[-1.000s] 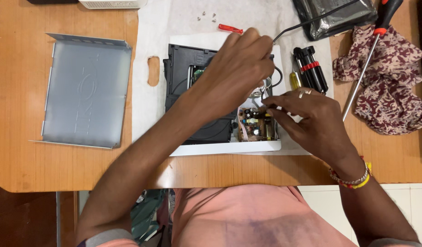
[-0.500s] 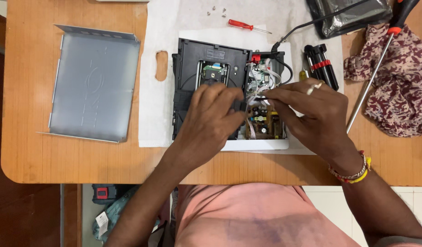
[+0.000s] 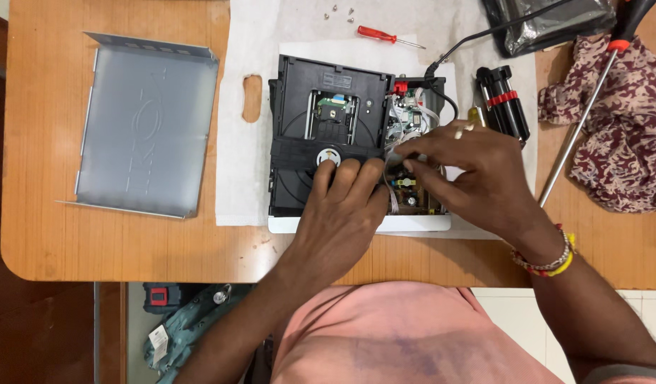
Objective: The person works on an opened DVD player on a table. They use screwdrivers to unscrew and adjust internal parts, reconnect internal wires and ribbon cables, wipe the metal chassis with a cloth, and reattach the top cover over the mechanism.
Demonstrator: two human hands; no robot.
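Observation:
An opened disc player (image 3: 356, 71) lies on a white sheet, with its black drive unit (image 3: 328, 121) on the left and a circuit board (image 3: 412, 117) on the right. My left hand (image 3: 342, 210) lies flat on the drive's front bar, fingers spread, holding nothing. My right hand (image 3: 477, 178) comes in from the right over the board. Its fingertips pinch a grey flat ribbon cable (image 3: 393, 195) between the drive and the board. A black power cord (image 3: 477, 35) leaves the player's back right corner.
The grey metal cover (image 3: 143, 128) lies upside down on the left of the wooden table (image 3: 43, 213). At the back are a small red screwdriver (image 3: 385, 35) and loose screws (image 3: 339, 11). A black cylinder tool (image 3: 502, 107), a long screwdriver (image 3: 591, 99) and a patterned cloth (image 3: 620, 149) lie to the right.
My left hand has drawn back from the player's far right side to the front bar of the drive, uncovering the drive. My right hand stays over the board.

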